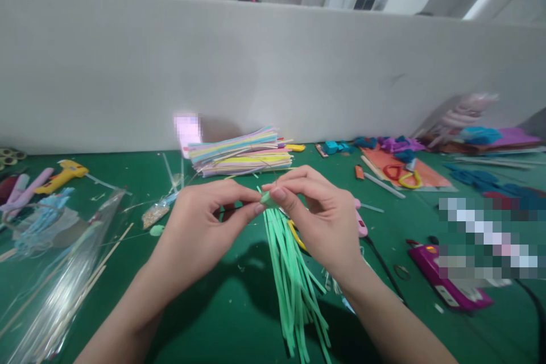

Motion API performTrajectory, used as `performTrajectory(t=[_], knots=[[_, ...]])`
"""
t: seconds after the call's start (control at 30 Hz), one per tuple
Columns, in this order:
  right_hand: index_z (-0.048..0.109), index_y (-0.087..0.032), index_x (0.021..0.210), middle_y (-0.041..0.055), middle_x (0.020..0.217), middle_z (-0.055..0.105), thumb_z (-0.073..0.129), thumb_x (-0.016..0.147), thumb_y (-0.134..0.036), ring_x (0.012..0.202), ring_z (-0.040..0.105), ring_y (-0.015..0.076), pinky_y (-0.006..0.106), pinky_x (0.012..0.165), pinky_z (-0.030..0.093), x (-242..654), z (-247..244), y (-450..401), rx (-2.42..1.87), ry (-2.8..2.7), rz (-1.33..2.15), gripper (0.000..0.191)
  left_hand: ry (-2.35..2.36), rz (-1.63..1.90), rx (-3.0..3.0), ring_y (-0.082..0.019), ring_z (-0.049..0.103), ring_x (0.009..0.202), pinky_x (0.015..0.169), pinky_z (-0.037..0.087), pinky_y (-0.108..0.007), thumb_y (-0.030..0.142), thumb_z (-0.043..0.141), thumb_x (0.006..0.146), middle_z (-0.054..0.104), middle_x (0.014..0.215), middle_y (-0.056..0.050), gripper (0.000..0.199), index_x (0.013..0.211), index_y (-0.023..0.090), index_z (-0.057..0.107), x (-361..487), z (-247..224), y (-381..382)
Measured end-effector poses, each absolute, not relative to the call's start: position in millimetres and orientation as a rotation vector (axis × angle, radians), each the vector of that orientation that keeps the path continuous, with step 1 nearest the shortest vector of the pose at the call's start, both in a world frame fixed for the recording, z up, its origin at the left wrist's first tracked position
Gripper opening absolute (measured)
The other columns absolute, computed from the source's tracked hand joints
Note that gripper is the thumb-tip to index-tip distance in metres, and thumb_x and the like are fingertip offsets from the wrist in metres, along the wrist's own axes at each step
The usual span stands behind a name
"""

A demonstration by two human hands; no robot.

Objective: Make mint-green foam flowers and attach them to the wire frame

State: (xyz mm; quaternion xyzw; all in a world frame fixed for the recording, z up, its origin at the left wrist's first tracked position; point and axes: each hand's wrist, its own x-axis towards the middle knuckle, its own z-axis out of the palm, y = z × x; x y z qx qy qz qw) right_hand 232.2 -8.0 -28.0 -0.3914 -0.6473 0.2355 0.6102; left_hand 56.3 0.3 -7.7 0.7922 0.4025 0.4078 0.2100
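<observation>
Both of my hands meet above the green table, pinching a small light-green piece (268,199) between them. My left hand (213,213) has thumb and index fingertips pressed on its left end. From the right, my right hand (319,210) pinches the same piece, its other fingers curled. Just below the fingertips lies a bundle of light-green pipe cleaners (294,284), fanning toward the table's front. Part of a yellow-handled tool (297,235) shows beside the bundle, partly hidden by my right hand.
Multicoloured pipe cleaners (241,153) lie against the white partition (256,68). A yellow glue gun (63,176) and clear plastic sleeves (68,290) are at left. Scissors (403,175), a pink glue gun (360,222) and a magenta box (447,278) are at right.
</observation>
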Motion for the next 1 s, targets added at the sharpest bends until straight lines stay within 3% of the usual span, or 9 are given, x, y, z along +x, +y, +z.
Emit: performTrajectory(t=[0.1, 0.2, 0.33, 0.5, 0.7, 0.77, 0.87, 0.9, 1.0], knots=[[0.079, -0.027, 0.089, 0.0014, 0.091, 0.074, 0.072, 0.088, -0.027, 0.089, 0.067, 0.0169, 0.031, 0.075, 0.055, 233.9, -28.6, -5.8, -0.93, -1.522, 0.531, 0.007, 1.12, 1.195, 2.275, -0.011, 0.061, 0.06, 0.053, 0.044, -0.021, 0.019, 0.071, 0.087, 0.075, 0.074, 0.004, 0.008, 0.085, 0.023, 0.077, 55.3, -12.7, 5.4], [0.076, -0.027, 0.105, 0.0045, 0.108, 0.073, 0.059, 0.095, -0.046, 0.094, 0.067, 0.0179, 0.03, 0.07, 0.054, 238.4, -30.8, 0.0, -0.979, -1.438, 0.679, 0.027, 1.115, 1.403, 2.593, -0.017, 0.068, 0.076, 0.069, 0.052, -0.028, 0.015, 0.067, 0.09, 0.078, 0.087, -0.004, 0.011, 0.095, 0.019, 0.076, 51.9, -20.4, 11.4], [0.07, -0.019, 0.077, 0.0047, 0.076, 0.068, 0.039, 0.096, -0.066, 0.063, 0.058, 0.0133, 0.025, 0.052, 0.044, 244.7, -33.6, 4.3, -0.999, -1.292, 1.135, 0.059, 0.987, 1.565, 2.997, -0.021, 0.067, 0.08, 0.073, 0.053, -0.034, 0.006, 0.07, 0.085, 0.077, 0.091, -0.007, 0.024, 0.105, 0.017, 0.073, 46.5, -27.8, 13.3], [0.06, -0.019, 0.067, -0.003, 0.064, 0.053, 0.061, 0.089, -0.06, 0.055, 0.042, 0.0083, 0.022, 0.05, 0.034, 248.4, -29.1, -2.6, -1.054, -1.306, 1.023, 0.047, 0.895, 1.63, 3.242, -0.021, 0.068, 0.081, 0.07, 0.053, -0.035, 0.004, 0.07, 0.084, 0.079, 0.096, -0.007, 0.028, 0.11, 0.015, 0.07, 43.1, -24.5, 8.7], [0.068, -0.02, 0.079, -0.0013, 0.075, 0.064, 0.058, 0.095, -0.051, 0.066, 0.053, 0.0089, 0.021, 0.059, 0.041, 246.3, -26.0, -6.7, -0.877, -1.4, 1.396, 0.036, 0.709, 1.789, 3.492, -0.02, 0.066, 0.07, 0.059, 0.047, -0.034, 0.003, 0.072, 0.082, 0.081, 0.088, -0.008, 0.018, 0.1, 0.006, 0.075, 44.4, -12.1, 6.1], [0.069, -0.022, 0.083, -0.0024, 0.079, 0.066, 0.063, 0.094, -0.045, 0.069, 0.054, 0.0078, 0.02, 0.062, 0.043, 245.4, -26.6, -6.9, -0.811, -1.418, 1.394, 0.027, 0.751, 1.824, 3.557, -0.019, 0.067, 0.077, 0.068, 0.048, -0.034, 0.007, 0.076, 0.081, 0.081, 0.093, -0.005, 0.023, 0.104, 0.01, 0.076, 43.0, -18.4, 6.6], [0.069, -0.023, 0.083, -0.0033, 0.078, 0.066, 0.063, 0.095, -0.041, 0.071, 0.056, 0.0075, 0.019, 0.063, 0.043, 245.2, -27.0, -7.4, -0.767, -1.385, 1.332, 0.022, 0.916, 1.841, 3.383, -0.022, 0.069, 0.099, 0.097, 0.045, -0.037, 0.004, 0.077, 0.079, 0.078, 0.107, 0.0, 0.042, 0.116, 0.025, 0.072, 38.7, -46.2, 15.8], [0.068, -0.023, 0.082, -0.0034, 0.076, 0.065, 0.063, 0.095, -0.041, 0.072, 0.057, 0.0077, 0.019, 0.063, 0.043, 245.3, -26.7, -7.6, -0.766, -1.363, 1.301, 0.022, 0.904, 1.803, 3.165, -0.022, 0.069, 0.103, 0.104, 0.043, -0.041, 0.0, 0.073, 0.08, 0.077, 0.101, 0.002, 0.047, 0.116, 0.03, 0.07, 37.4, -58.6, 21.6], [0.066, -0.022, 0.079, -0.0035, 0.076, 0.064, 0.064, 0.095, -0.037, 0.071, 0.059, 0.0079, 0.021, 0.07, 0.047, 245.1, -24.2, -8.3, -0.784, -1.328, 1.187, 0.022, 0.935, 1.651, 2.983, -0.025, 0.072, 0.096, 0.101, 0.049, -0.049, 0.006, 0.067, 0.087, 0.073, 0.084, 0.003, 0.034, 0.109, 0.033, 0.069, 36.1, -93.8, 43.9]])
